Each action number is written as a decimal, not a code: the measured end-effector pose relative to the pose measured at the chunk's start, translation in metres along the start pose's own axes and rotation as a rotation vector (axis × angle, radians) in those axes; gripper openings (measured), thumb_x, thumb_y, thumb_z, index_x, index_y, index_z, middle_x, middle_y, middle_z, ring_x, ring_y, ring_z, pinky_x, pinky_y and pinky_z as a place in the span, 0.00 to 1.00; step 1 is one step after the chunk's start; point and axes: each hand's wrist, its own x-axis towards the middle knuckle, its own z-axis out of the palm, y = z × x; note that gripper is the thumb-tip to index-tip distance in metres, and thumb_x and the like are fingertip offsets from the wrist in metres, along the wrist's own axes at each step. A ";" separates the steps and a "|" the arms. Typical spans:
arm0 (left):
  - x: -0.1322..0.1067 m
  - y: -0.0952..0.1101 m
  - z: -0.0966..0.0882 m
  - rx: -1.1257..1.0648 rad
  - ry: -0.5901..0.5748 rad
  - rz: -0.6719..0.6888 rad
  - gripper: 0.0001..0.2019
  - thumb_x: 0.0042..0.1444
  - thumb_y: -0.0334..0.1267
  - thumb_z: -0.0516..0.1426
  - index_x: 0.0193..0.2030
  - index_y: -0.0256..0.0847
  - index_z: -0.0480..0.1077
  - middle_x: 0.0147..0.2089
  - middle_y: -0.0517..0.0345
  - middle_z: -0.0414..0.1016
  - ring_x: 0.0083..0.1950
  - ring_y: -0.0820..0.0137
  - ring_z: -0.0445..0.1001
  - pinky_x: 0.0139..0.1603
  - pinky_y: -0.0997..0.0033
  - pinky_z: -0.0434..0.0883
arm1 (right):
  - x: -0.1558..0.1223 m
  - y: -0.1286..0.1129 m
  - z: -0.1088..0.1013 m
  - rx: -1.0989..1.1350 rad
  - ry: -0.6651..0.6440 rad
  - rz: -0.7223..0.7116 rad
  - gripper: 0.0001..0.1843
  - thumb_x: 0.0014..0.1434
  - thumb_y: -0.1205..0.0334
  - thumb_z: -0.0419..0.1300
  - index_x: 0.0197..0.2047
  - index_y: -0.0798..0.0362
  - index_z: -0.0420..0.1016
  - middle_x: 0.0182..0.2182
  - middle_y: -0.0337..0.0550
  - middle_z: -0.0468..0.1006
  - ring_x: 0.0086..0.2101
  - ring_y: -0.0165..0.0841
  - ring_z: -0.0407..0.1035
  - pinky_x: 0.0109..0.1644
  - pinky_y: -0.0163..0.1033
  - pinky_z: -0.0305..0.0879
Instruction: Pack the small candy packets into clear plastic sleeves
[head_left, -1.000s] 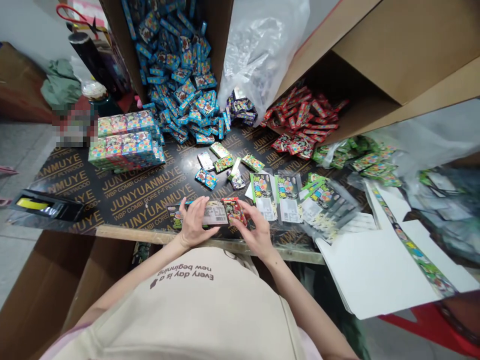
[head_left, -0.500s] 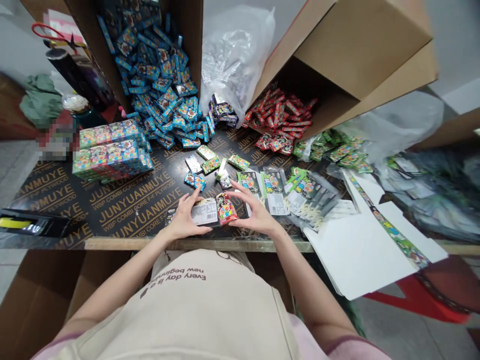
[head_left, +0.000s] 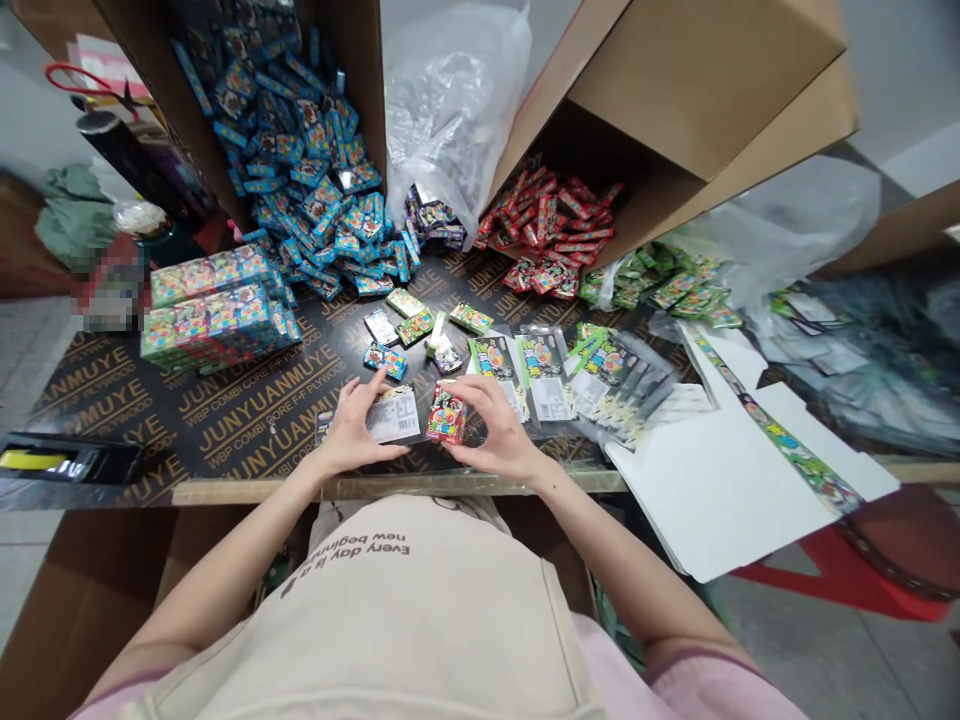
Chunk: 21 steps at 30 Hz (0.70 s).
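Note:
My right hand [head_left: 497, 428] pinches a small red candy box [head_left: 445, 412] between thumb and fingertips, its printed face up just above or on the dark tabletop. My left hand [head_left: 351, 425] curves over a flat printed packet [head_left: 396, 413] with a barcode label, thumb and fingers spread apart. Part of that packet lies hidden under the left hand. Beyond the hands are a blue candy box [head_left: 385, 361], a green candy box [head_left: 415, 327] and several more small boxes. To the right of my right hand lie flat black-and-green packets [head_left: 544, 375].
Blue boxes [head_left: 330, 200] spill from a carton at the back left, red ones [head_left: 555, 225] from a carton at the right. Wrapped box stacks [head_left: 210, 320] stand left, near a tape dispenser [head_left: 67, 458]. White card sheets [head_left: 720, 490] overhang the front edge at right.
The red box has come away from the packet and turned straighter, leaving a gap between them. My left hand has shifted left and its fingers have spread. The view has shifted slightly.

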 end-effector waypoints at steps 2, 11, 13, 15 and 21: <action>0.002 0.000 -0.003 -0.002 0.015 -0.007 0.58 0.37 0.50 0.67 0.71 0.41 0.39 0.51 0.52 0.74 0.55 0.56 0.71 0.65 0.46 0.53 | 0.001 -0.002 -0.004 -0.006 0.094 0.011 0.33 0.50 0.63 0.65 0.59 0.44 0.61 0.50 0.47 0.68 0.52 0.45 0.63 0.58 0.55 0.61; 0.010 0.007 -0.007 0.012 -0.022 0.009 0.60 0.37 0.49 0.68 0.72 0.42 0.36 0.53 0.50 0.74 0.58 0.54 0.68 0.63 0.46 0.56 | -0.003 0.003 0.006 -0.010 -0.063 0.017 0.34 0.53 0.55 0.66 0.62 0.43 0.60 0.57 0.51 0.63 0.57 0.47 0.60 0.60 0.56 0.57; 0.010 0.010 -0.008 -0.004 -0.052 0.020 0.61 0.36 0.48 0.68 0.72 0.43 0.35 0.53 0.49 0.74 0.57 0.53 0.68 0.62 0.46 0.58 | -0.003 0.005 0.010 0.071 -0.083 0.024 0.36 0.53 0.55 0.66 0.63 0.45 0.58 0.56 0.51 0.65 0.57 0.46 0.61 0.60 0.54 0.58; 0.010 0.010 -0.009 -0.017 -0.081 0.030 0.60 0.37 0.47 0.68 0.72 0.44 0.36 0.53 0.49 0.75 0.56 0.54 0.69 0.60 0.46 0.60 | -0.002 0.007 0.011 0.139 -0.098 0.018 0.38 0.53 0.54 0.66 0.63 0.47 0.57 0.56 0.51 0.66 0.57 0.44 0.61 0.60 0.51 0.59; 0.016 0.005 -0.004 0.036 0.053 -0.045 0.57 0.39 0.48 0.68 0.71 0.43 0.40 0.52 0.47 0.75 0.54 0.53 0.71 0.55 0.48 0.67 | -0.006 0.003 0.017 -0.050 0.098 0.112 0.41 0.54 0.46 0.64 0.65 0.49 0.53 0.55 0.54 0.71 0.62 0.46 0.57 0.67 0.61 0.34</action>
